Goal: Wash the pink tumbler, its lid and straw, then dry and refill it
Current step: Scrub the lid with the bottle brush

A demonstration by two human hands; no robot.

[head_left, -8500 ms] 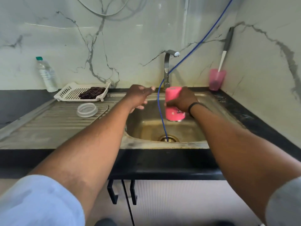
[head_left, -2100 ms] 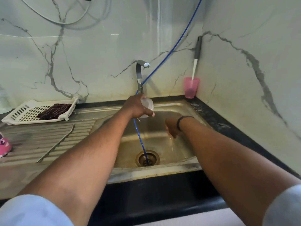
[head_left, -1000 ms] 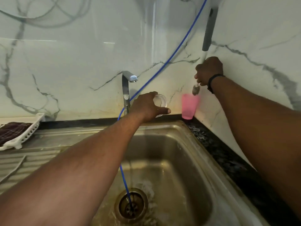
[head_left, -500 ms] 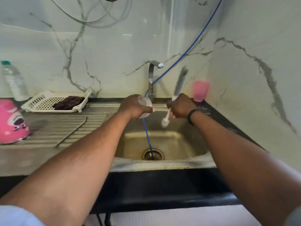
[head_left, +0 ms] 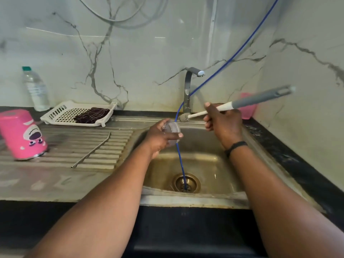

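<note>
So your left hand (head_left: 160, 138) is pinching the clear lid (head_left: 172, 132) over the sink (head_left: 195, 199) so drips stay in, your right hand (head_left: 222, 121) is fisted round the brush (head_left: 240, 104) aimed at it, and the pink tumbler (head_left: 21, 135) sits upside-down draining beside the straw (head_left: 92, 150).

One tumbler (head_left: 22, 135), one lid (head_left: 172, 132), one straw (head_left: 92, 150), one brush (head_left: 238, 105), one bottle (head_left: 35, 89), one basket (head_left: 65, 113), one cloth (head_left: 92, 115), one cup (head_left: 248, 109), two hands.
</note>
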